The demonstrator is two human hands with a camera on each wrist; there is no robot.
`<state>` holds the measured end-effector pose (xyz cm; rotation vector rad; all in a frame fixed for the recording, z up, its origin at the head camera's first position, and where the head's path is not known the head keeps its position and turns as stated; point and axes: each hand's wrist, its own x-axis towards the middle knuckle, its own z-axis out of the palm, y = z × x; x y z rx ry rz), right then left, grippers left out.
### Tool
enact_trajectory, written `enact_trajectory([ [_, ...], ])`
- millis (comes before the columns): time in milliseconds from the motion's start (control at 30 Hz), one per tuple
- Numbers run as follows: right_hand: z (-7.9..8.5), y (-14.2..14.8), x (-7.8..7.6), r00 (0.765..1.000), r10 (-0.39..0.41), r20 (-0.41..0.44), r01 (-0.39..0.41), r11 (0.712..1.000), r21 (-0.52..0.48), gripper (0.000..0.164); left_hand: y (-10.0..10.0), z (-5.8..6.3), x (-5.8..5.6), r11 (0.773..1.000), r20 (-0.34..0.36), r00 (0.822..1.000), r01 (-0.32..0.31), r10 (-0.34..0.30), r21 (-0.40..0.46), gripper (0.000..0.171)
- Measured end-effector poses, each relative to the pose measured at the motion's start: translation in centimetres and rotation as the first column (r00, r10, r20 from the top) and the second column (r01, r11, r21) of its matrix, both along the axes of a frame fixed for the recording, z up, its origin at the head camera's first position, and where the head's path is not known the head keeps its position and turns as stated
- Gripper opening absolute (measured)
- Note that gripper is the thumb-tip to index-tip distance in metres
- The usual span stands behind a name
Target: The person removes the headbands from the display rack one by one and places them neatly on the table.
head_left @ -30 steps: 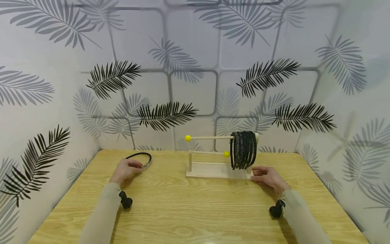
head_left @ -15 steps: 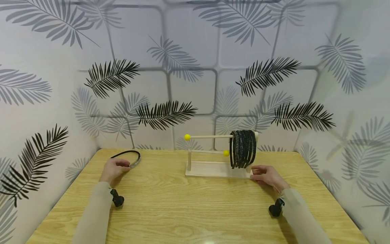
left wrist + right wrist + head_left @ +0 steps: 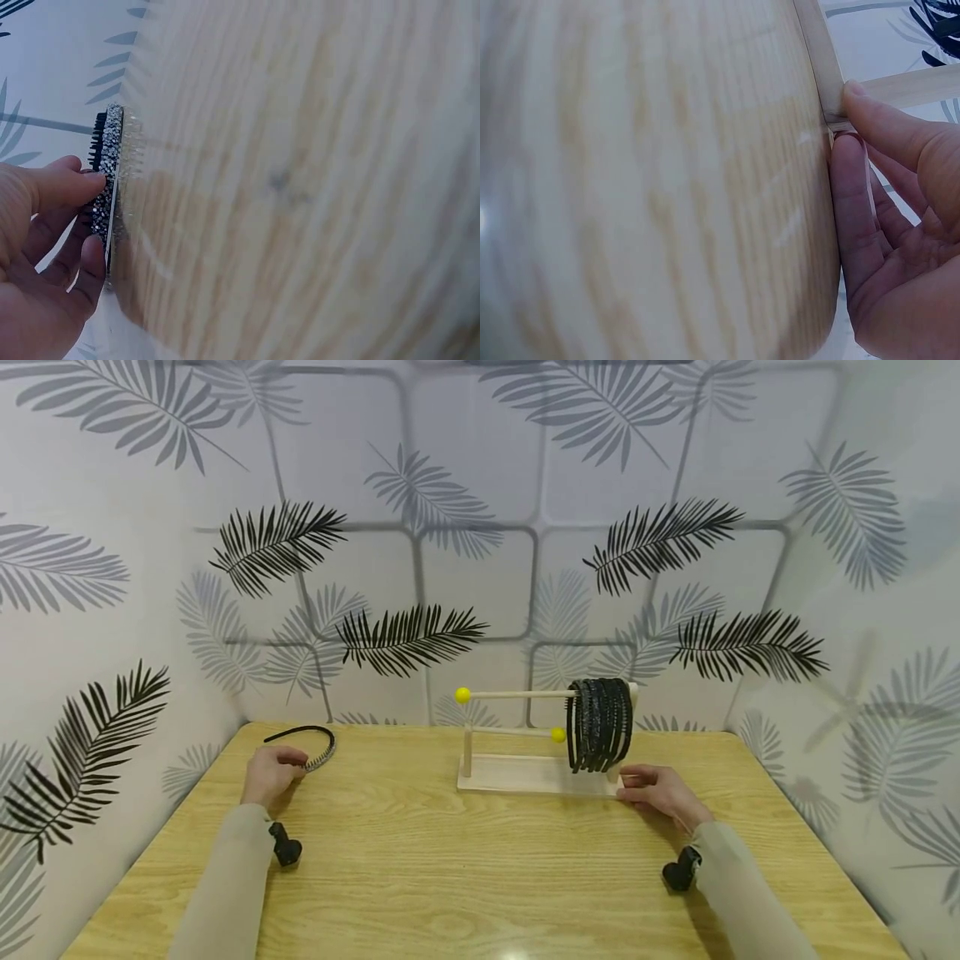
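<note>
Black headband (image 3: 112, 142) at far left, upper rod (image 3: 521, 695) well apart at centre

Held in the left of the head view, pinched by its glittered stretch between thumb and fingers of the left hand (image 3: 272, 775). Bowed to the right, with the thin free end toward the upper left and the gap of the arch facing left; contact with the table (image 3: 450, 868) hard to tell. Across bare wood to the centre: first the yellow ball (image 3: 462, 695) on the rod's left tip, with the rod's long axis running left to right. Farther right, gathered round the same rod, a bundle of dark headbands (image 3: 600, 727). Right of those, gripping the near corner of the stand (image 3: 495, 777) with thumb and finger, the right hand (image 3: 660, 792). Decisive relation, by judgement: bend toward the ball, gap turned away from it, with the left hand nearer than the right to that tip.
</note>
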<state>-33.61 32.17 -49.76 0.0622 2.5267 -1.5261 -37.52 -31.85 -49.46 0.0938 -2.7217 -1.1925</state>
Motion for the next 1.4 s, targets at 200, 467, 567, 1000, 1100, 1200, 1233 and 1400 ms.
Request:
enact_trajectory([
  [200,0.0,0.1,-0.1,1.0,-0.018,0.016,0.018,1.0,-0.007,0.063,0.7,0.5,0.0,0.998,0.011,0.999,0.039,-0.039,0.04,0.024],
  [467,-0.1,0.0,-0.1,1.0,-0.01,0.007,0.01,1.0,-0.006,0.063,1.0,0.5,-0.1,0.998,0.016,0.998,0.06,-0.06,0.018,0.021],
  [567,-0.1,0.0,-0.1,1.0,-0.01,0.003,0.01,1.0,-0.001,0.062,0.9,0.6,-0.2,0.999,0.009,0.999,0.047,-0.047,0.008,0.02],
  [1000,-0.2,-0.2,0.0,1.0,-0.012,0.005,0.012,1.0,-0.012,0.063,-0.2,0.2,-0.3,0.991,0.021,0.992,-0.127,0.126,0.033,0.021],
  [1100,-0.3,-0.1,0.0,1.0,-0.012,0.002,0.012,1.0,-0.003,0.063,-0.5,0.1,-0.2,0.987,0.023,0.988,-0.151,0.15,0.047,0.021],
  [1200,-0.3,0.0,-0.1,1.0,-0.007,0.0,0.007,1.0,0.002,0.064,-0.6,0.2,0.0,0.981,0.034,0.983,-0.181,0.179,0.068,0.021],
  [1233,-0.3,0.0,-0.1,1.0,-0.011,0.003,0.011,1.0,-0.002,0.064,-0.6,0.2,0.0,0.978,0.038,0.981,-0.192,0.19,0.076,0.021],
  [1400,-0.3,0.1,-0.2,1.0,-0.008,-0.002,0.008,1.0,-0.003,0.064,-0.9,0.3,-0.1,0.97,0.049,0.976,-0.218,0.214,0.104,0.022],
])
